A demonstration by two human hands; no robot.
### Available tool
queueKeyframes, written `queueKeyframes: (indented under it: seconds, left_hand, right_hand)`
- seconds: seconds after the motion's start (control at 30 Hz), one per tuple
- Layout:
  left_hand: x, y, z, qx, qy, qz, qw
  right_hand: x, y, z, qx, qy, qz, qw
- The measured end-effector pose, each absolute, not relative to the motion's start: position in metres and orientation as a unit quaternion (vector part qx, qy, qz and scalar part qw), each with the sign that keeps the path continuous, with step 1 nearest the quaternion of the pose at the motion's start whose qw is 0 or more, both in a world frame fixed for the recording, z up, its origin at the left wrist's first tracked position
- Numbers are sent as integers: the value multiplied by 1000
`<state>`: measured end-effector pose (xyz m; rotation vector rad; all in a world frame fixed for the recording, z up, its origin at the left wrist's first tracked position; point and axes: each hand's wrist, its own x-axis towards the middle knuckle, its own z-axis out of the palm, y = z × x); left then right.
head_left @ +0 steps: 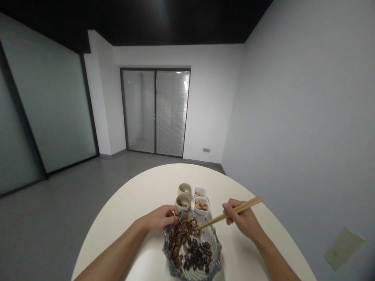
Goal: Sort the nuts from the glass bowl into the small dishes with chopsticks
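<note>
Nearest to me on the head camera stands the glass bowl (211,235), at the lower middle, with a wavy rim. Dark round pieces (197,253) lie in its near right part, and long brown pieces (183,230) fill its left and far part. I see the left hand (161,217) come in from the left, palm low, with the fingers curled at the far left rim; this spot is small and dim, so I cannot tell whether they pinch the glass. The right hand (240,218) is raised beyond the bowl's right side, its fingers pinching the wooden chopsticks (215,220), which slope down leftward, tips among the brown pieces. Just behind the bowl I find two greenish cups (181,198) on the left and two white dishes (201,213) with pale nuts on the right. All this stands on a round cream worktop (140,195). A yellowish patch (344,248) is on the right wall (293,117). Farther are the grey floor (67,210), frosted panels (52,101), a dark-framed glass door (155,111) and, above, a black ceiling (175,19).
</note>
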<state>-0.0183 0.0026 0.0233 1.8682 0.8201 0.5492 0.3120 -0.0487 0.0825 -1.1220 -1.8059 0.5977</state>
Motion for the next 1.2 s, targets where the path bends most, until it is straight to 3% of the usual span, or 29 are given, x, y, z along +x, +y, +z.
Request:
queueKeyframes:
  seconds: [0.63,1.03,1.2]
  left_hand:
    - [-18,-1,25,794,334,225,455]
    - [3,1,25,693,551,330,326]
    - [5,11,19,676,538,329,381]
  right_hand:
    - [306,-52,83,-467,-724,261,435]
    - [304,-54,87,-474,-726,240,437]
    - [305,-53,86,-473,-725,242,439]
